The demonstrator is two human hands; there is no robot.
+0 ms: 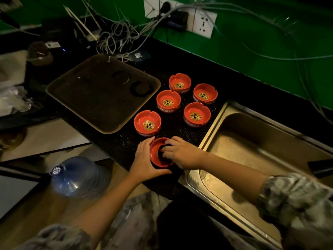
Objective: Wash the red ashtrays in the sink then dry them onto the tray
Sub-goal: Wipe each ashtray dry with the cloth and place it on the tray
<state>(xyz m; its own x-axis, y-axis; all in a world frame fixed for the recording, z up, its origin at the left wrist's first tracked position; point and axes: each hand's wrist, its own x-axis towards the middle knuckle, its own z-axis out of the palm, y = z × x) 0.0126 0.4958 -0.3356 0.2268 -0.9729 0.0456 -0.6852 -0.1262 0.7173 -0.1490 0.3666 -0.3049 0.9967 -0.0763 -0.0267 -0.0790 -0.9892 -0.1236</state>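
Observation:
Several red ashtrays with gold emblems sit on a black mesh mat (pixel 124 143), among them one (pixel 147 123) nearest my hands and one (pixel 197 114) by the sink. My left hand (pixel 146 160) cups the side of the closest red ashtray (pixel 156 157) at the mat's front edge. My right hand (pixel 182 154) presses a dark cloth or sponge (pixel 162 150) into that ashtray's bowl. The brown tray (pixel 102 92) lies to the left of the ashtrays, holding only dark ring marks. The steel sink (pixel 252 141) is on the right, dry-looking, with my right forearm crossing its corner.
A blue water jug (pixel 79 175) stands low on the left below the counter. Tangled cables (pixel 115 40) and wall sockets (pixel 203 24) line the green back wall. Plastic bags and clutter sit at far left. A dark object (pixel 320 167) juts over the sink's right edge.

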